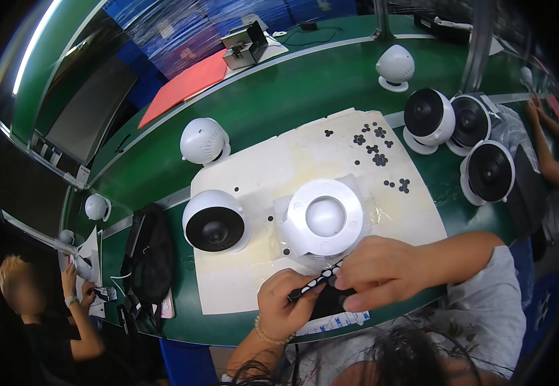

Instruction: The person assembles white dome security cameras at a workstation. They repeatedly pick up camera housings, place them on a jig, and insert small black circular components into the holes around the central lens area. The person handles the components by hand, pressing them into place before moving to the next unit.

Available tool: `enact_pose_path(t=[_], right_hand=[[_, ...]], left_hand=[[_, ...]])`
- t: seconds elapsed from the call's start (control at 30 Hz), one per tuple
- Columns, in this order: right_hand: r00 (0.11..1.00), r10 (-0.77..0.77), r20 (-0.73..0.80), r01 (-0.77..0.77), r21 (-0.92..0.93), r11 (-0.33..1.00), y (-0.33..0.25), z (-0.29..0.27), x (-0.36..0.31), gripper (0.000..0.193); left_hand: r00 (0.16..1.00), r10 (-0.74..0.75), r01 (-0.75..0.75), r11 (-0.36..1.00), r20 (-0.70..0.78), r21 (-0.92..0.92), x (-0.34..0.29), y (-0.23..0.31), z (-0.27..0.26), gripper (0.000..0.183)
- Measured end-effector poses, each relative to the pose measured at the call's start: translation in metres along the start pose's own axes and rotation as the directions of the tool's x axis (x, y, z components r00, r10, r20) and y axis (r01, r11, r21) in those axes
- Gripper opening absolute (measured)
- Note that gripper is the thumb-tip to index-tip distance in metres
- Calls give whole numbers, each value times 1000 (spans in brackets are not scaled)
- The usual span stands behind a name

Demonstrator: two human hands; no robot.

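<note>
My left hand [284,302] pinches a black sheet of round stick-on pads [318,283], bent so a row of white spots shows along its edge. My right hand [385,267] is at the sheet's right end, fingers bent and closed in. Dark round spots show at its fingertips; whether they are loose pads is unclear. Just beyond both hands, a white ring-shaped base with a round dome in its middle [325,216] lies on clear plastic film. Loose black round pads [379,159] are scattered in clusters on the cardboard sheet [247,289].
Left of the base stands a white round fan with a black front [215,225]; another white unit [204,140] is behind it. Several more fans [428,119] crowd the right side. A black bag [147,254] lies at left. Another person [54,309] works beyond it.
</note>
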State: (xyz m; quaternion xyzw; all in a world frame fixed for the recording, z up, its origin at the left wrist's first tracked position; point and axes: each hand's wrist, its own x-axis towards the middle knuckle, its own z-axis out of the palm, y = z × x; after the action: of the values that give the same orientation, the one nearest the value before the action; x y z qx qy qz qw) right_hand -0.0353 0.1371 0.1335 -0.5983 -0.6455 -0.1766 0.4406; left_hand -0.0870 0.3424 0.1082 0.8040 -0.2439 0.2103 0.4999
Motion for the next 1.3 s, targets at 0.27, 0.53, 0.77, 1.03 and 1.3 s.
enact_pose_path(t=[0.27,0.53,0.77,1.03,1.3], right_hand=[[766,531,-362,-438,311,844,45,-20,15,54],[771,611,-180,-547,304,780,49,-26,13,64],[789,556,-262,-501,250,829,49,-21,11,53],[977,163,-137,-210,-507,836,41,-25,10,54],[879,439,-188,-443,23,896,46,-12,25,54]], left_hand=[[988,146,-153,971,50,185,-4,-11,6,32],[971,115,-178,931,207,319,-4,-3,-3,35],[969,91,-164,934,231,318,-1,0,-4,35],[973,81,-154,927,217,341,-3,-4,-1,37],[972,138,-193,928,189,318,-1,-5,3,37]])
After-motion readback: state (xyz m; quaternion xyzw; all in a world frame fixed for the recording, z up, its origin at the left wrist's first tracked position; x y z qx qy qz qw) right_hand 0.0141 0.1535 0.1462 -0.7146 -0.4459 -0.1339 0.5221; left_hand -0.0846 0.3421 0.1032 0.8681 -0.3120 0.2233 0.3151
